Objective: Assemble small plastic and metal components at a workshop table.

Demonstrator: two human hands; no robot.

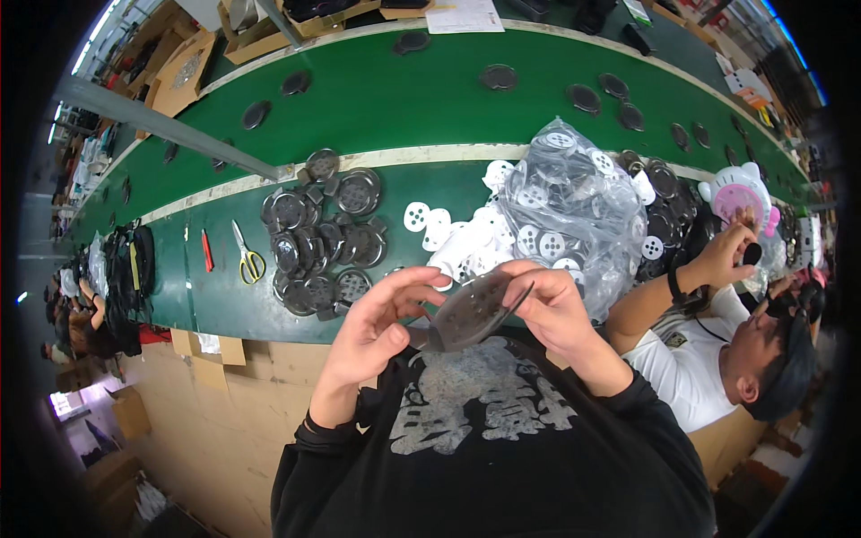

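1. The person holds one dark round perforated disc (473, 309) between both hands, just above the near edge of the green belt (395, 99) and in front of the chest. The left hand (377, 323) pinches the disc's left rim between thumb and fingertips; the right hand (552, 309) is closed on the right rim, fingers curled over the top.

2. The step in hand looks like checking or fitting this disc. Whether a thin film or second layer sits on it cannot be told; the disc's face is partly hidden by the fingers.

3. To do it well, the grip should stay on the rim alone, so the perforated face between the two hands remains clear of fingertips.

4. The disc sits tilted, its right edge higher. Levelling it between the hands would give an even view of the holes.

5. Just beyond the left hand lies a pile of dark discs (323, 238); beyond the right hand, white round pieces (448, 233) and a clear plastic bag (565, 202) of more parts. Picking from the nearest pile would keep reaches short.

6. Yellow-handled scissors (247, 255) lie well left of the grip, out of the way.

7. A co-worker's hand (722, 255) works to the right, well apart from the person's right hand; elbows kept in would avoid a bump.
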